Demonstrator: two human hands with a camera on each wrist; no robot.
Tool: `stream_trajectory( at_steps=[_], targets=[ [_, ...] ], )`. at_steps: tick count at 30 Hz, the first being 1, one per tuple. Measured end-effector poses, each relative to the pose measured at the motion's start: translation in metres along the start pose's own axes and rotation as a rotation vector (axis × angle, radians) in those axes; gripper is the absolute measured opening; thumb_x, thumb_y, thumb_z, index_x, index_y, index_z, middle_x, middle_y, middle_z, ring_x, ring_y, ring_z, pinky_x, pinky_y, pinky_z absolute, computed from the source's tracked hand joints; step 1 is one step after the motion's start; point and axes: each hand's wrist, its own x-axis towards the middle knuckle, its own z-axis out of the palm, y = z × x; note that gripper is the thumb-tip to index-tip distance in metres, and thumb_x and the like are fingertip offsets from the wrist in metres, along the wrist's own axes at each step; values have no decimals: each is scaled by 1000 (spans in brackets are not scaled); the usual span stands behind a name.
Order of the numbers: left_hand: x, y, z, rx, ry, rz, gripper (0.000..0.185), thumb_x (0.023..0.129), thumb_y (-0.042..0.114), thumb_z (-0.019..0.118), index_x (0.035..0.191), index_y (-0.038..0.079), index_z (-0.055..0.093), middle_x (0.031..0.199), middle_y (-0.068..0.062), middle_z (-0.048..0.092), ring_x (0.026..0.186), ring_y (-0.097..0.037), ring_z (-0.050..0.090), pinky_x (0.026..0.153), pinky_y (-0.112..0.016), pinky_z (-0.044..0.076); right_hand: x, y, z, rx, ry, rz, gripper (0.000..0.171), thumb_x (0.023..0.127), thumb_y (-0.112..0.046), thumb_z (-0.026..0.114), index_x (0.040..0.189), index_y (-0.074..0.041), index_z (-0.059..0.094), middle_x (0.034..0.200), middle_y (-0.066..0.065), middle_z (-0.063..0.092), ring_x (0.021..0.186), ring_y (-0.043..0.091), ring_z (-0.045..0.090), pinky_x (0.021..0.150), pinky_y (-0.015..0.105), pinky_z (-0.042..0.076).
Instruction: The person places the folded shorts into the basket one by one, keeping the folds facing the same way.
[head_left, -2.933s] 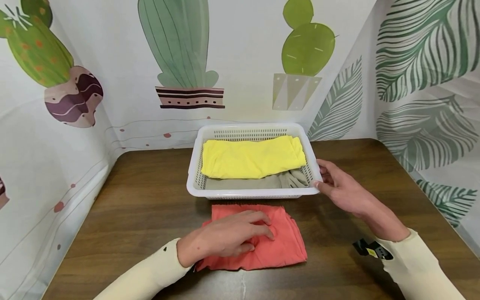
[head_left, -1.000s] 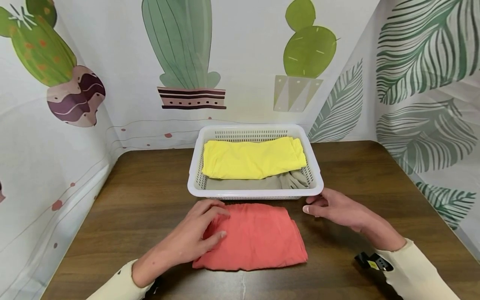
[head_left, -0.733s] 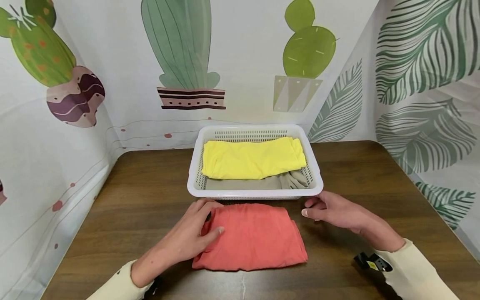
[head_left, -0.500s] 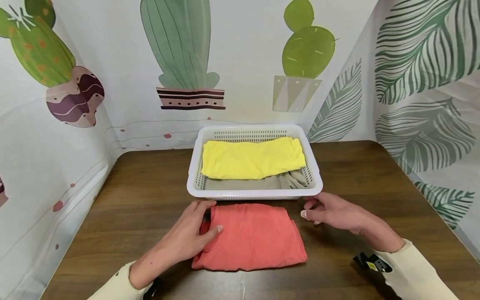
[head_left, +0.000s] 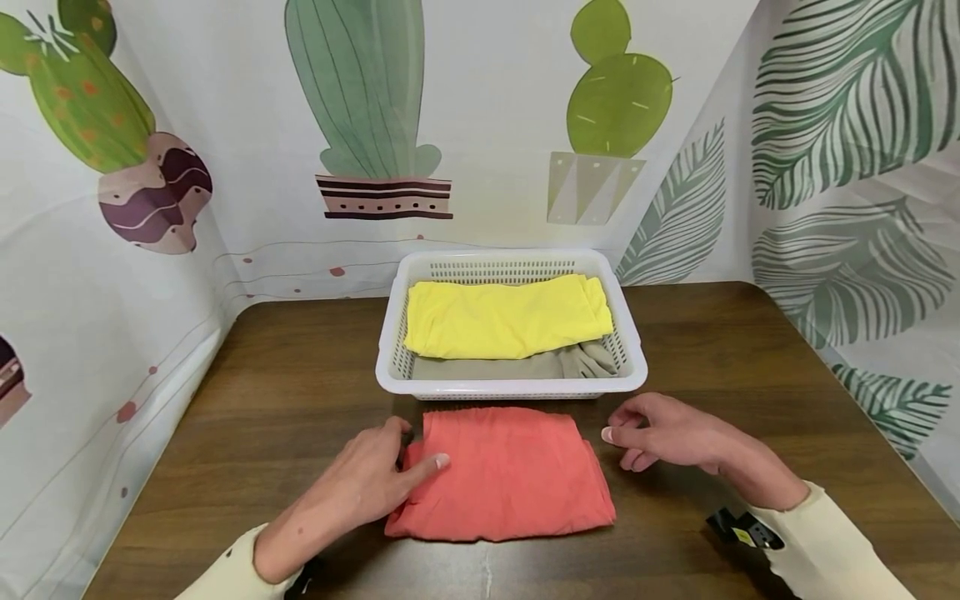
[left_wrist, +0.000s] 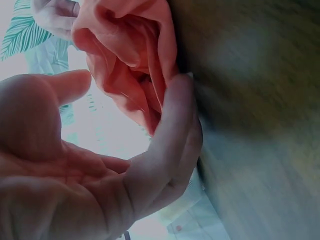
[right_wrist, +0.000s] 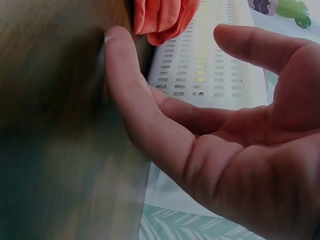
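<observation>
A folded coral-red cloth (head_left: 510,471) lies on the wooden table (head_left: 300,392) just in front of a white plastic basket (head_left: 510,387). My left hand (head_left: 416,450) rests at the cloth's left edge, thumb on top of the fabric and fingers (left_wrist: 170,130) along the folded edge of the cloth (left_wrist: 135,55). My right hand (head_left: 618,437) sits on the table just off the cloth's right edge, its fingers (right_wrist: 125,75) loosely curved and holding nothing. A corner of the cloth (right_wrist: 162,15) and the basket wall (right_wrist: 210,65) show beyond them.
Inside the basket, a folded yellow cloth (head_left: 506,317) lies over a grey-beige one (head_left: 525,365). Curtains printed with cacti and leaves (head_left: 360,100) close in the table at the back and on both sides. A small black device (head_left: 742,527) sits by my right cuff.
My left hand slid off the top of the red cloth to its left edge. My right hand left the basket's front right corner and came down beside the cloth's right edge.
</observation>
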Motion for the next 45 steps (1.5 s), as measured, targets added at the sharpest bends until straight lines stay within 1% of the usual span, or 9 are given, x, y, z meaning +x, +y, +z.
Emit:
stream_trajectory(
  at_steps=[3, 7, 11, 15, 22, 31, 37, 42, 45],
  targets=[
    [1, 0, -1, -25, -35, -22, 75, 90, 65, 76, 127, 1, 64, 77, 0, 59, 68, -14, 56, 60, -31, 48, 0, 0, 1, 17, -24, -7, 38, 104, -18, 68, 121, 14, 59, 106, 21, 68, 89, 33, 74, 81, 47, 64],
    [3, -1, -3, -40, -67, -28, 67, 90, 65, 76, 120, 5, 67, 76, 1, 60, 69, -13, 56, 64, -32, 49, 1, -1, 2, 41, -59, -23, 35, 105, -17, 67, 119, 14, 62, 104, 20, 70, 92, 34, 74, 83, 46, 64],
    [6, -2, -6, -91, -99, -22, 59, 91, 61, 77, 113, 7, 68, 77, 0, 61, 70, -14, 56, 64, -32, 48, 2, -2, 4, 58, -76, -41, 31, 106, -14, 64, 117, 14, 63, 105, 20, 70, 95, 34, 73, 85, 45, 64],
    [9, -3, -8, -141, -142, -24, 58, 91, 57, 79, 115, 6, 69, 81, 0, 64, 73, -14, 58, 66, -32, 49, 4, -2, 5, 73, -83, -55, 29, 105, -11, 62, 118, 15, 64, 106, 19, 71, 97, 34, 73, 86, 46, 63],
    [14, -6, -8, -218, -205, 13, 58, 92, 51, 81, 123, 4, 67, 93, -1, 68, 84, -15, 63, 70, -34, 54, 7, -4, 9, 93, -99, -68, 25, 103, -11, 63, 114, 11, 66, 105, 16, 74, 99, 32, 74, 89, 46, 63],
    [16, -7, -6, -345, -260, -10, 61, 91, 43, 84, 129, -1, 66, 100, -4, 72, 92, -17, 67, 76, -34, 57, 11, -1, 16, 138, -113, -59, 34, 105, -16, 65, 122, 14, 63, 103, 17, 72, 97, 31, 73, 89, 47, 63],
    [17, -10, -5, -449, -308, 17, 54, 92, 38, 84, 126, 0, 67, 96, -6, 72, 86, -18, 68, 72, -34, 57, 15, 2, 22, 150, -119, -84, 39, 105, -16, 65, 126, 16, 59, 105, 17, 72, 96, 30, 72, 87, 44, 63],
    [17, -11, -5, -485, -335, 34, 49, 93, 35, 83, 126, 2, 68, 95, -7, 71, 84, -19, 68, 71, -34, 57, 17, 2, 29, 159, -103, -71, 50, 102, -16, 67, 134, 18, 49, 114, 19, 66, 99, 28, 68, 87, 42, 62],
    [17, -11, -5, -502, -349, 45, 47, 94, 34, 82, 126, 3, 68, 95, -7, 71, 84, -20, 68, 71, -34, 57, 17, 1, 33, 169, -86, -58, 53, 101, -16, 69, 135, 16, 46, 113, 19, 62, 96, 26, 66, 85, 41, 62]
  ],
)
